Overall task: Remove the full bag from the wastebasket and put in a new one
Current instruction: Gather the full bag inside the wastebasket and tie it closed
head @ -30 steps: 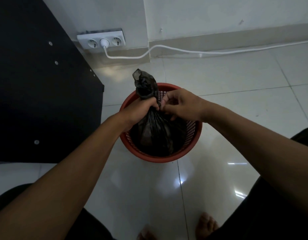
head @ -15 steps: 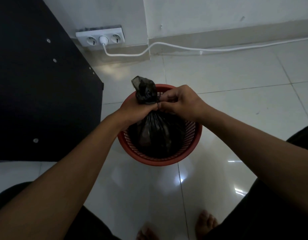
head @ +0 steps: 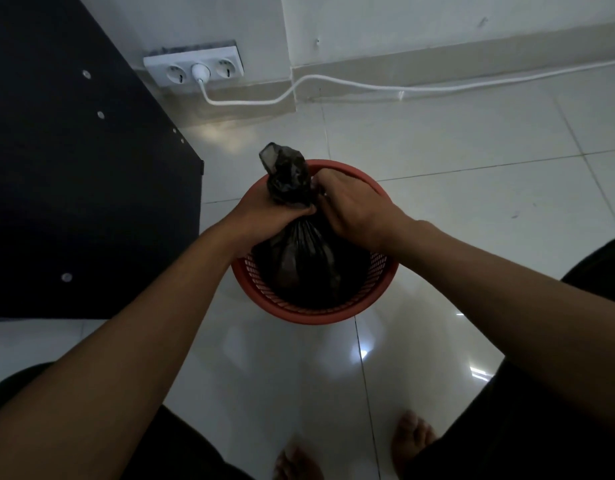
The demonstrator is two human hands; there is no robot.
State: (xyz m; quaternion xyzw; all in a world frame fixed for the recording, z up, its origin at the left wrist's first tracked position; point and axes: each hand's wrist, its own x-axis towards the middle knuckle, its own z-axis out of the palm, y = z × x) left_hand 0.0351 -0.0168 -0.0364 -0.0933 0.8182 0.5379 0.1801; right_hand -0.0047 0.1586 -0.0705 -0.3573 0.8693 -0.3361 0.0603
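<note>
A full black bag [head: 300, 258] sits inside a round red mesh wastebasket [head: 313, 311] on the white tile floor. The bag's gathered top [head: 285, 171] sticks up above the far rim. My left hand [head: 264, 211] is closed around the bag's neck from the left. My right hand [head: 351, 206] presses against the same neck from the right, fingers curled on the plastic. The lower part of the bag is dark and hard to make out. No fresh bag is in view.
A black cabinet side [head: 74, 188] stands close to the left of the basket. A white socket strip [head: 194, 69] sits by the wall, its white cable [head: 368, 86] running right along the skirting. My bare feet [head: 415, 438] are near the bottom edge.
Both hands have closed tighter together on the bag's neck and shifted slightly toward the far rim; the bag's top stands a bit more upright. The basket has not moved.
</note>
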